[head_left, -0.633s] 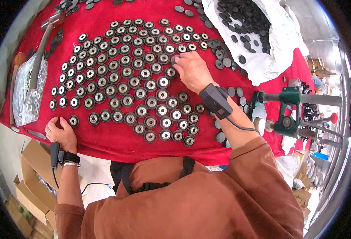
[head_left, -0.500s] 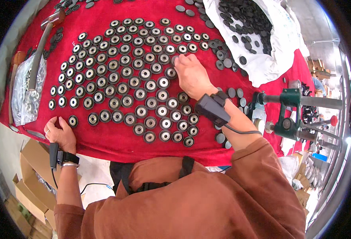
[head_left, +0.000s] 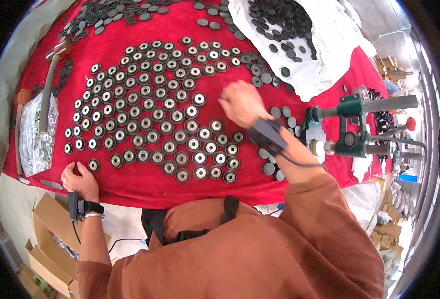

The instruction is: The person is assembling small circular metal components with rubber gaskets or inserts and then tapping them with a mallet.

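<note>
Rows of black round wheels with metal bearing centres lie flat on the red cloth. My right hand is over the cloth to the right of these rows, its fingers curled and pinched together. Motion blurs the fingertips, and whatever they hold, if anything, cannot be made out. At the front left edge my left hand rests with thumb and fingers apart. It holds nothing, and a single wheel lies right by its fingertips.
Flat dark discs lie on the right, near a white sack of black discs. A green metal press stands at the right. On the left are a hammer and a clear bag of small parts. An open carton sits below.
My right hand has drawn away from the wheels toward the right. The dark piece at its fingertips no longer shows among the rows. The view has shifted; my left hand stays by the same wheel.
</note>
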`<state>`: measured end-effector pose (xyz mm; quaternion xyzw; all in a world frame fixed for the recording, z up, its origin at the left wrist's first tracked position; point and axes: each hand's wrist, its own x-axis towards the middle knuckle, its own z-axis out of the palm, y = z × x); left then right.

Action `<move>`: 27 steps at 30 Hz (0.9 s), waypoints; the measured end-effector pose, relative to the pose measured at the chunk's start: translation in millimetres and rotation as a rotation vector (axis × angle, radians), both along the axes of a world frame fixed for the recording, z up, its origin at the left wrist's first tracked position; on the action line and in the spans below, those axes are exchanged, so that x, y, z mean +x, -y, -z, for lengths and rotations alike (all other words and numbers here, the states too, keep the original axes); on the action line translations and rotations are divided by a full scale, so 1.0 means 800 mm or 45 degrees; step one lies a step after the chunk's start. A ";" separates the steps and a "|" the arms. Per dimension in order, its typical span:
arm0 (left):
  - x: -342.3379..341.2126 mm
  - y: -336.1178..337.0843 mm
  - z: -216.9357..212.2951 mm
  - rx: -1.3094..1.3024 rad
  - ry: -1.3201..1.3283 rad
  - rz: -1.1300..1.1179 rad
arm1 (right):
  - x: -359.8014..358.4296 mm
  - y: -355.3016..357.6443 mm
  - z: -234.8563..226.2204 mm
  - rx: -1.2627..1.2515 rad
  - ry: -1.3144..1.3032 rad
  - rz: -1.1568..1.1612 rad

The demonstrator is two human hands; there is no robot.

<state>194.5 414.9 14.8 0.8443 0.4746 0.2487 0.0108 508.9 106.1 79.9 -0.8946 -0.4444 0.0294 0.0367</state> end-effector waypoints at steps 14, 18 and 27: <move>0.006 0.004 -0.007 -0.015 -0.023 -0.033 | 0.094 0.077 0.010 0.122 -0.097 0.675; 0.006 0.005 -0.006 0.005 -0.063 -0.001 | 0.060 0.053 -0.005 0.273 -0.168 0.685; 0.004 0.001 -0.002 0.026 -0.022 0.037 | -0.032 -0.034 0.023 0.814 -0.163 0.030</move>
